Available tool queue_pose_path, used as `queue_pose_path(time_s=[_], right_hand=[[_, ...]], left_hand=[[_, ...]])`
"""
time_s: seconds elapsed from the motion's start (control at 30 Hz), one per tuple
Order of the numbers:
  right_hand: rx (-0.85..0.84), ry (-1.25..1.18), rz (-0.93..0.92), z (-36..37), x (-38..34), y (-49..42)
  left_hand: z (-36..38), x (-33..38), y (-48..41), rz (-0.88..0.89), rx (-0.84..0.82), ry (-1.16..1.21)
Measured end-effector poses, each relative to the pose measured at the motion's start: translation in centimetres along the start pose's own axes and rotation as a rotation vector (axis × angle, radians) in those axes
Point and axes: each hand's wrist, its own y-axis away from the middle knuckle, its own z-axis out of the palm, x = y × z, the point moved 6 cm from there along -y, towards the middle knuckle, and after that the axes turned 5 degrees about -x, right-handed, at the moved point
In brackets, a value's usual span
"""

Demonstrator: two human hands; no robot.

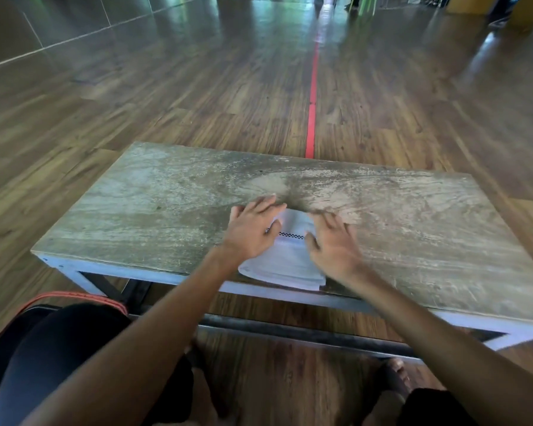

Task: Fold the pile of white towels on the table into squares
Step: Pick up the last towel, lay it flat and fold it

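On table (136,204) near edge: one folded white towel (285,267); left hand (253,230), right hand (333,244) pressing flat, fingers spread, gripping nothing.

Glossy wood floor (166,103), red stripe (313,87), tiled wall (59,23).

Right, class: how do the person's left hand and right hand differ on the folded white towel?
The left hand rests on the folded white towel at its left, the right hand at its right. The left hand looks sharp; the right hand is motion-blurred. Both lie flat, fingers straight.
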Motion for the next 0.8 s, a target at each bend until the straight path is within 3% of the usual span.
queue_pose_path(time_s=[0.07,0.13,0.27,0.4,0.53,0.63,0.8], right_hand=[[-0.171,0.024,-0.032,2.4,-0.6,1.6],[-0.314,0.033,-0.024,4.6,-0.3,2.6],[-0.320,0.086,-0.032,5.2,0.8,2.6],[-0.401,0.059,-0.109,4.5,2.1,1.7],[-0.453,0.009,-0.089,3.3,4.7,0.1],[-0.359,0.026,0.028,2.1,6.7,-1.0],[-0.029,0.025,0.148,-0.5,4.7,0.5]], left_hand=[[2.0,-0.8,-0.4,0.144,-0.261,-0.171],[3.4,-1.5,0.1,0.211,-0.390,-0.225],[4.0,-1.8,0.5,0.194,-0.383,-0.215],[4.1,-1.4,1.5,0.070,-0.377,-0.193],[3.1,0.2,4.5,0.026,-0.297,-0.397],[1.5,1.9,6.1,0.033,-0.188,-0.444],[0.0,1.6,4.6,-0.028,-0.080,-0.292]])
